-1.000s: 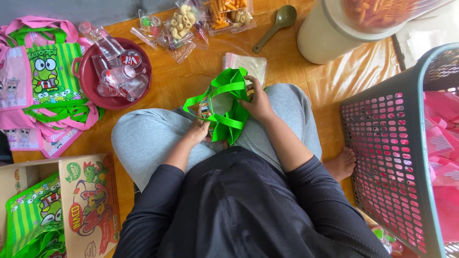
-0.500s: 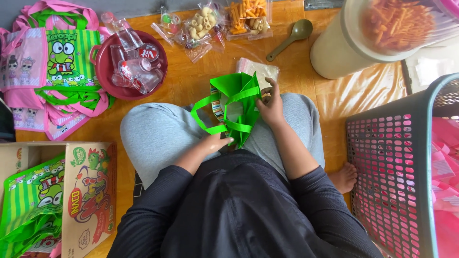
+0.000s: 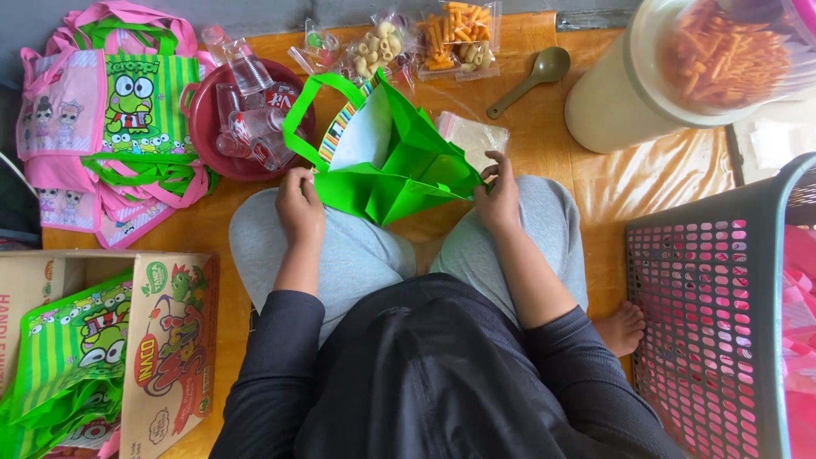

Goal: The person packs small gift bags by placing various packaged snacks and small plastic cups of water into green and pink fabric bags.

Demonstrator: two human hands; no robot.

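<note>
Head view. A seated person, legs folded on a wooden floor, holds a green tote bag spread open over the lap. The left hand is closed around the bag's left edge, fingers curled on the fabric; the right hand pinches the bag's right edge between thumb and fingers. The bag's mouth faces up, with one green loop handle standing above it and a striped trim along the rim.

Just beyond the bag, toward the far edge of the floor, lie a red tray of clear plastic bottles, small packets of snacks and a green spoon. A flat clear packet lies just beside the right hand. At the far-left corner rests a pile of pink and green printed bags. A large lidded tub of orange snacks stands at the far right, a grey perforated basket at the right edge, and a cardboard box with more green bags at the near left.
</note>
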